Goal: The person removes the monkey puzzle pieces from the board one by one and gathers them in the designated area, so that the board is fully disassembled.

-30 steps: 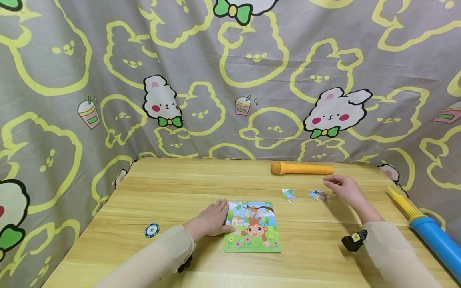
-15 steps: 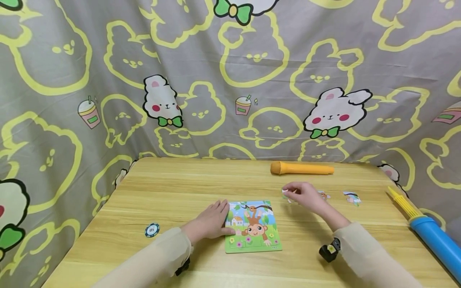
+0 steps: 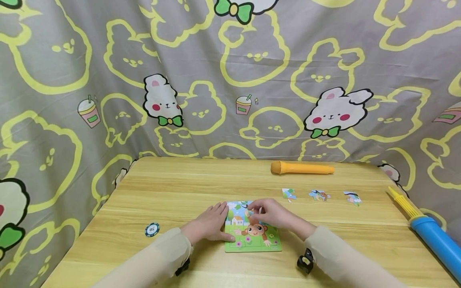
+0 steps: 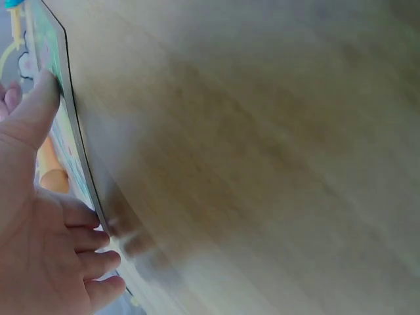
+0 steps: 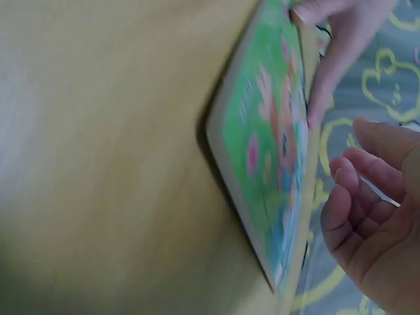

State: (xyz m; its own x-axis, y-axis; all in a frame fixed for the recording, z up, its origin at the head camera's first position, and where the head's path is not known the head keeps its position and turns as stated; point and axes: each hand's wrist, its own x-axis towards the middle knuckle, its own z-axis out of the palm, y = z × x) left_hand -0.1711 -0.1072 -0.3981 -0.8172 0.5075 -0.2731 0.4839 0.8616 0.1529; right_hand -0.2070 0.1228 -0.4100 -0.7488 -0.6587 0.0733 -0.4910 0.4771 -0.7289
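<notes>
A square puzzle board (image 3: 252, 242) with a monkey picture lies on the wooden table. My left hand (image 3: 207, 224) rests along its left edge with the fingers extended; in the left wrist view the thumb (image 4: 42, 108) touches the top face. Over the board's upper right part, my right hand (image 3: 271, 212) hovers with loosely bent fingers. Nothing shows between its thumb and fingers in the right wrist view. That hand hides part of the picture. Three loose pieces lie beyond the board: a left piece (image 3: 289, 194), a middle piece (image 3: 319, 195) and a right piece (image 3: 352, 197).
An orange toy microphone (image 3: 302, 168) lies near the table's (image 3: 187, 176) back edge. On the right is a blue and yellow tube-shaped toy (image 3: 432, 236). A round chip (image 3: 152, 230) marked 50 lies at the left. A patterned curtain (image 3: 201, 72) hangs behind.
My right hand has moved left from the right puzzle piece, past the left one, to above the board. The loose pieces stay on the table. My left hand remains at the board's edge.
</notes>
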